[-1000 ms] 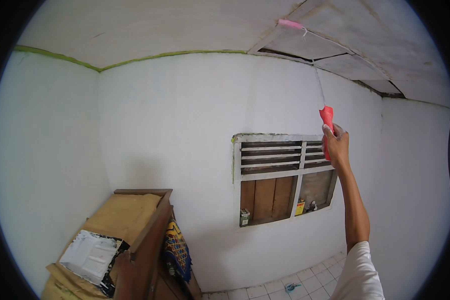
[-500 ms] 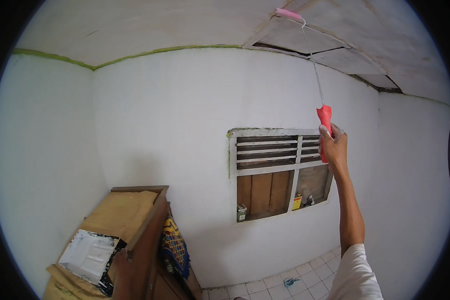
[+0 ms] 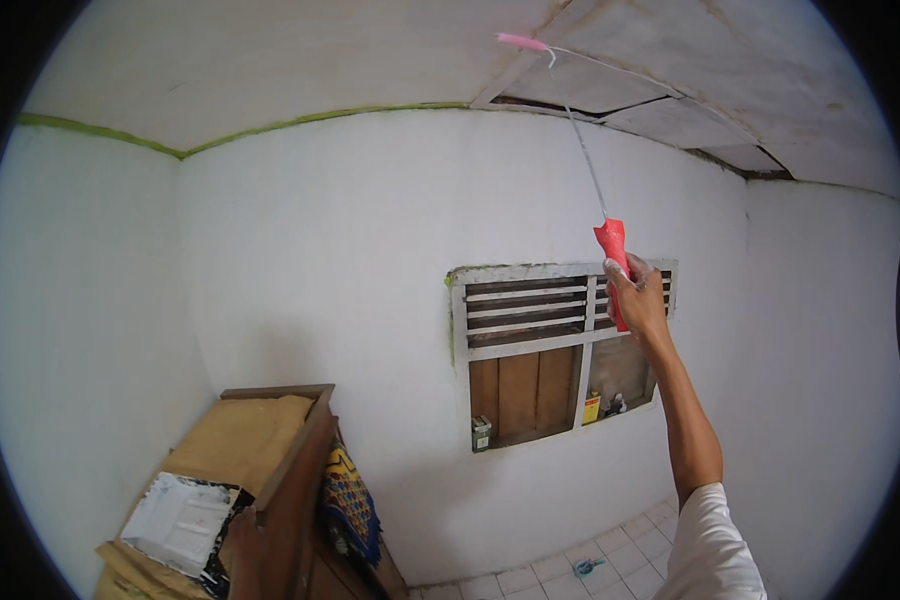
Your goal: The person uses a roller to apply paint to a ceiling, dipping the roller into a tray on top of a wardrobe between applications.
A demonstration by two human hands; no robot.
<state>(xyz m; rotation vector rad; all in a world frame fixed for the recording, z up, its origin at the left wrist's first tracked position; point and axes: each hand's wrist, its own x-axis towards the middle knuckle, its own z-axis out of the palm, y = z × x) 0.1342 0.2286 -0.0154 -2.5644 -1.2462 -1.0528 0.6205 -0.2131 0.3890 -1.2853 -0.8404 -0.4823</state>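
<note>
High in front of me, my right hand (image 3: 638, 288) is wrapped round the red handle of a small paint roller (image 3: 611, 238). From the handle a thin metal rod slants up to the left, ending in a pink roller sleeve (image 3: 521, 41) at the white ceiling (image 3: 350, 50). Whether the sleeve presses on the ceiling is hard to tell. White paint marks my fingers. At lower left, a paint tray (image 3: 175, 520) coated in white lies on a cardboard-covered cabinet (image 3: 240, 430). A dim brown shape at the tray's right edge may be my left hand (image 3: 242, 545); its fingers cannot be made out.
Ceiling panels (image 3: 670, 120) at upper right show dark gaps and stains. A louvred window frame (image 3: 525, 350) holds a small can (image 3: 481, 432) and a yellow box (image 3: 592, 407). A patterned cloth (image 3: 350, 500) hangs beside the cabinet. A teal item (image 3: 587, 567) lies on the tiled floor.
My right hand and the roller have moved left, with the pink sleeve shifting left along the ceiling. The view has tilted slightly. The tray stays on the cabinet.
</note>
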